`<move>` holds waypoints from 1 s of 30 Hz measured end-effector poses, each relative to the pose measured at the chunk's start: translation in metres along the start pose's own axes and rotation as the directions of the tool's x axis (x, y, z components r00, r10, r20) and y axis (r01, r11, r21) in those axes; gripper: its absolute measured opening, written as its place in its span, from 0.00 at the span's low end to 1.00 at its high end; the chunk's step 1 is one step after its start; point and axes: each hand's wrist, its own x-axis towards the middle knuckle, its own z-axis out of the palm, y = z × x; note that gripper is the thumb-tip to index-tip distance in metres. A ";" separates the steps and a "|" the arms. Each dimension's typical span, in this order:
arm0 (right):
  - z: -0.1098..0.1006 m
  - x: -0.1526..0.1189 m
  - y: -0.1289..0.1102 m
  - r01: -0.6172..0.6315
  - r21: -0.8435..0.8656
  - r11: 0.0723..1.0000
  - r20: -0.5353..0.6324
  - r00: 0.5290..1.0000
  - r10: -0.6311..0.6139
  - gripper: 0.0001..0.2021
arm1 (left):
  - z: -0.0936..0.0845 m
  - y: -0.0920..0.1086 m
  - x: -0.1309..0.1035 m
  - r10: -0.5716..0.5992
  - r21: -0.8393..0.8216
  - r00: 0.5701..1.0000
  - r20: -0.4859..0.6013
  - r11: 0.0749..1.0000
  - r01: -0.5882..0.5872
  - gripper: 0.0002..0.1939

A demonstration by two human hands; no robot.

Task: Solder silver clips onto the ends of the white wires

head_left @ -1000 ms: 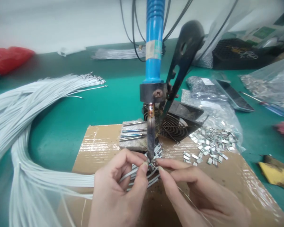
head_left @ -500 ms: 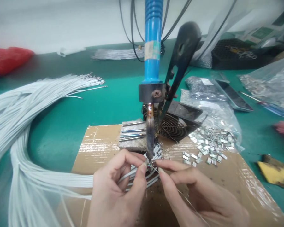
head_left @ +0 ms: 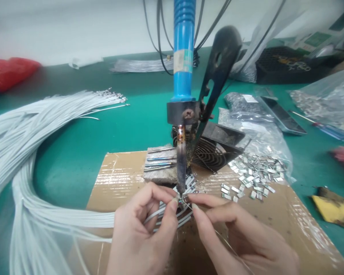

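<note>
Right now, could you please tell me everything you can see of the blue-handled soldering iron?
The soldering iron stands nearly upright, tip down, clamped in a dark, scorched metal bracket. Its ribbed blue handle looks plastic and carries a pale worn label. Below the bracket, a coppery collar leads into a blackened shaft. The tip ends over the taped cardboard, right where the left hand and right hand pinch small parts together. Whether they touch it is unclear.
</note>
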 end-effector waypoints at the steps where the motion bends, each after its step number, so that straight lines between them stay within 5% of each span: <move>1: 0.000 0.000 0.000 -0.003 -0.002 1.000 0.008 1.000 0.003 0.12 | -0.002 -0.002 0.001 0.008 0.012 1.000 0.017 1.000 -0.008 0.07; 7: -0.005 0.004 0.008 0.018 0.026 1.000 0.098 0.995 -0.020 0.11 | -0.011 -0.014 0.009 0.100 0.051 0.982 0.163 0.993 -0.110 0.09; 12: -0.008 0.007 0.009 0.072 0.014 0.997 0.132 0.989 -0.073 0.11 | -0.008 -0.011 0.008 0.084 0.028 0.991 0.105 0.996 -0.087 0.09; 17: -0.003 0.006 -0.001 -0.001 -0.067 0.998 0.048 0.999 0.004 0.12 | -0.010 -0.009 0.007 0.086 0.058 0.992 0.090 0.994 -0.091 0.09; 30: 0.001 0.005 0.002 -0.004 0.053 0.999 0.062 0.998 0.001 0.12 | -0.004 0.001 0.007 0.029 0.024 0.999 0.043 0.999 -0.030 0.08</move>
